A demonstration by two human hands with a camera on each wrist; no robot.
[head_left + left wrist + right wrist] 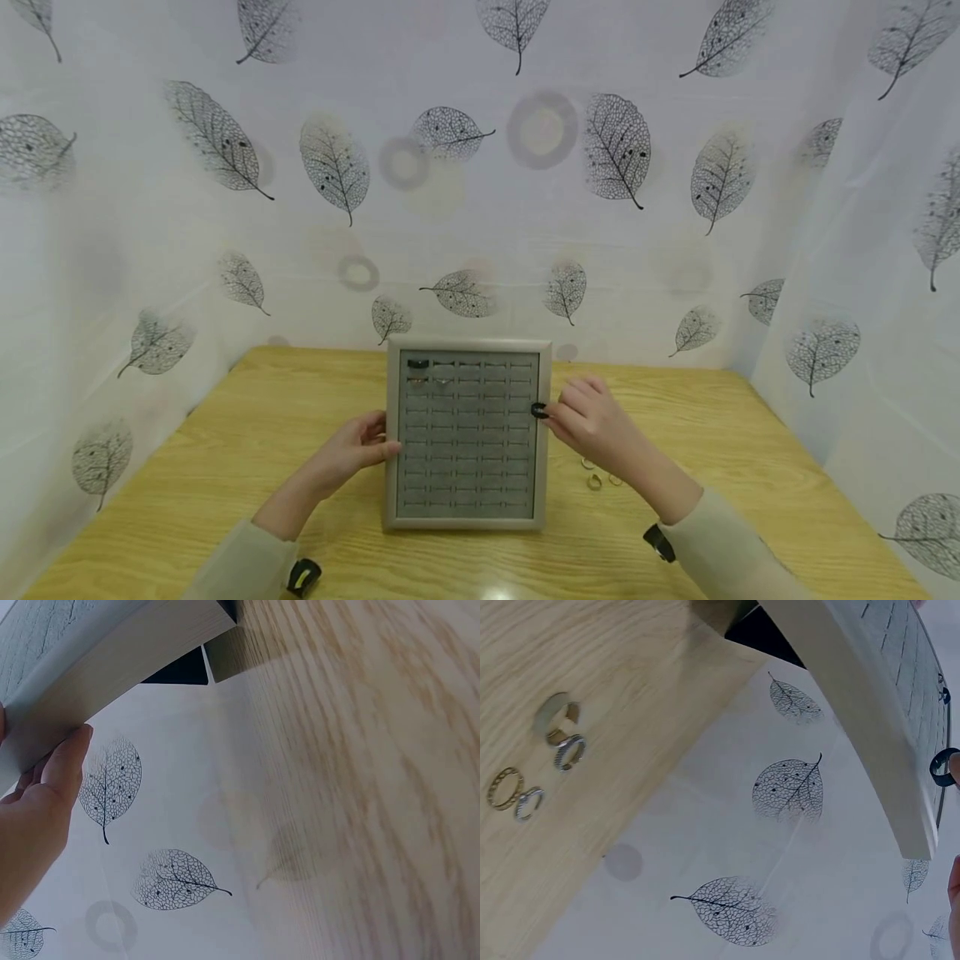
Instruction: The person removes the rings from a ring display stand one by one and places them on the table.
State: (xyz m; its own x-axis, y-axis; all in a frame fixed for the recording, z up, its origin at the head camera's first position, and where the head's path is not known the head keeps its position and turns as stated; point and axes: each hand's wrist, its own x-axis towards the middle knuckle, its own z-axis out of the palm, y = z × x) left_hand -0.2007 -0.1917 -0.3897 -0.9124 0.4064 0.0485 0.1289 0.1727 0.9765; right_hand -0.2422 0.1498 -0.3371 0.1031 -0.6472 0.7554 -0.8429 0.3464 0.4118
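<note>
A ring display board with a pale frame and grey slotted rows stands upright on the table. My left hand grips its left edge, thumb at the front and fingers behind, as the left wrist view also shows. Between thumb and fingertips, my right hand pinches a black ring just in front of the board's right edge. At the upper left of the board sit a black ring in the top row and two thin rings below it, one of them silvery.
Several loose gold and silver rings, among them a wide gold band, lie on the wooden table to the right of the board. A leaf-patterned white curtain surrounds the back and sides. Black straps hang at both wrists.
</note>
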